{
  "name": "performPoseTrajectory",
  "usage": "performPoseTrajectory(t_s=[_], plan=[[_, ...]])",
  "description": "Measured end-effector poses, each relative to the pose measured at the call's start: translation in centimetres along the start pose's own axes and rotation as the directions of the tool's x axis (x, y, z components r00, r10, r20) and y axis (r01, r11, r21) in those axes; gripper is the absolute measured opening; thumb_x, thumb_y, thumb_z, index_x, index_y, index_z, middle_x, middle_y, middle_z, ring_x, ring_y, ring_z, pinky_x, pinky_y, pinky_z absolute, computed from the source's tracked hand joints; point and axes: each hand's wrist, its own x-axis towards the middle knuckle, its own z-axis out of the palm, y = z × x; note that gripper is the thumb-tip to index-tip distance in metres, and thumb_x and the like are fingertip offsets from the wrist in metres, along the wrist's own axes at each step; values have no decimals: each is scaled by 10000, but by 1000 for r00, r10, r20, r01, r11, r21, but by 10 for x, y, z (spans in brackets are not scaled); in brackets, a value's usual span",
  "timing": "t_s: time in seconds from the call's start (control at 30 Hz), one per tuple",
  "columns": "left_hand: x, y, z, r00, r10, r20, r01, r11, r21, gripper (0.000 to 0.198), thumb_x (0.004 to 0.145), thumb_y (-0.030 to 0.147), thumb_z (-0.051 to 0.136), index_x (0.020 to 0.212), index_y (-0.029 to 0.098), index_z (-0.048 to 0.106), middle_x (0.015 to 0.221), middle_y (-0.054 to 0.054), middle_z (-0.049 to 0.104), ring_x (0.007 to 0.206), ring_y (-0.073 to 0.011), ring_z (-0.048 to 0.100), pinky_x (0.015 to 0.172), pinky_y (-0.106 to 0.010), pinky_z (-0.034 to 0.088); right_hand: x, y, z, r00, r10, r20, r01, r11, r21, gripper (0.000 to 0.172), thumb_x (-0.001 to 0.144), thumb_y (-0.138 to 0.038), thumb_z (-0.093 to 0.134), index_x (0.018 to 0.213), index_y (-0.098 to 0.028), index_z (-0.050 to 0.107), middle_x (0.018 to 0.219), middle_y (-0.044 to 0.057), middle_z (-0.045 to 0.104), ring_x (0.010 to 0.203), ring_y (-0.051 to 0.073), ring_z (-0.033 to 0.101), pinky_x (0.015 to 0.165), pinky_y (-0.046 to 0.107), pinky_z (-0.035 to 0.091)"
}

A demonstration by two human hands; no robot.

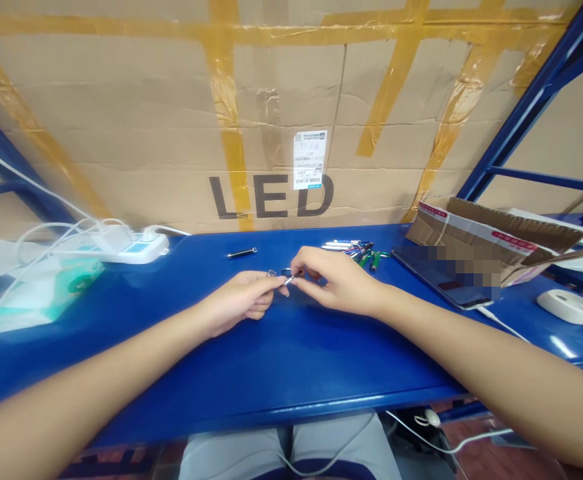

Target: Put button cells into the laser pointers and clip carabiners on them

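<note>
My left hand [244, 300] is closed in a pinch, and a small wire-like metal loop [271, 273] sticks up above its thumb. Opposite it, my right hand [334, 280] pinches a slim silver piece [294, 278] between thumb and forefinger. A dark ring [286, 272] shows in the gap between the fingertips of both hands. Whether these parts are joined is too small to tell. Behind my left hand lies a short black stick with a metal loop at its end [242, 253]. Beyond my right hand is a pile of small silver, blue, red and green sticks [356, 250], partly hidden by it.
On the blue table [281, 360], a white power strip [144, 249] with cables and plastic bags [36, 293] are at left. To the right are a phone [441, 280] on a cable, an open cardboard box [486, 233] and a white mouse-shaped object [571, 306]. A large carton [171, 120] stands behind.
</note>
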Motion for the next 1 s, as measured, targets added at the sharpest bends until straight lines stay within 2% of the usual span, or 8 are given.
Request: performPoseTrajectory(t_s=[0.17, 0.33, 0.43, 0.53, 0.67, 0.87, 1.0], plan=[[3, -2, -4, 999, 33, -11, -33, 995, -95, 255, 833, 303, 702, 727, 162, 517, 516, 97, 298, 419, -25, 205, 425, -191, 130, 0, -1, -1, 998, -16, 61, 19, 999, -43, 78, 912, -203, 555, 989, -213, 557, 983, 45, 665, 788, 156, 585, 682, 267, 423], [3, -3, -5, 995, 86, -47, -88, 994, -62, 301, 842, 353, 715, 748, 166, 500, 541, 98, 295, 438, -29, 216, 439, -186, 149, 0, -3, 0, 984, 131, 116, -123, 990, -73, 272, 918, -394, 601, 1103, -215, 515, 988, 47, 684, 778, 172, 619, 666, 271, 425], [3, -5, -6, 994, 104, -29, -105, 994, -21, 335, 829, 385, 732, 744, 163, 495, 573, 91, 298, 465, -33, 222, 454, -190, 155, 0, -3, 0, 971, 170, 169, -153, 982, -111, 266, 971, -454, 510, 1089, -217, 517, 944, 44, 689, 784, 188, 633, 660, 276, 411], [3, -7, -7, 994, 109, -14, -109, 994, 17, 335, 828, 410, 729, 759, 158, 519, 583, 90, 288, 478, -38, 214, 462, -197, 150, 1, -3, 1, 954, 168, 249, -135, 980, -144, 276, 1023, -450, 387, 1000, -205, 512, 873, 48, 672, 731, 181, 613, 629, 270, 383], [5, -8, -7, 991, 129, -24, -127, 989, 71, 341, 843, 443, 705, 768, 153, 543, 574, 91, 281, 483, -45, 210, 467, -202, 150, 3, -5, 0, 936, 149, 320, -96, 980, -176, 297, 1042, -423, 332, 929, -197, 488, 836, 47, 645, 683, 166, 579, 611, 266, 362], [5, -7, -5, 994, 108, -1, -107, 992, 63, 349, 860, 439, 687, 749, 157, 515, 560, 92, 288, 478, -42, 208, 466, -204, 146, 2, -6, -1, 915, 95, 393, -19, 981, -194, 338, 1057, -413, 279, 997, -174, 511, 854, 74, 657, 678, 176, 578, 614, 277, 360], [3, -8, -4, 994, 109, 20, -110, 992, 60, 348, 865, 434, 687, 747, 157, 511, 560, 91, 296, 474, -38, 216, 463, -200, 153, 1, -6, -1, 910, 82, 407, 16, 972, -234, 343, 1053, -399, 284, 1005, -157, 522, 780, 58, 634, 607, 161, 535, 590, 276, 338]])
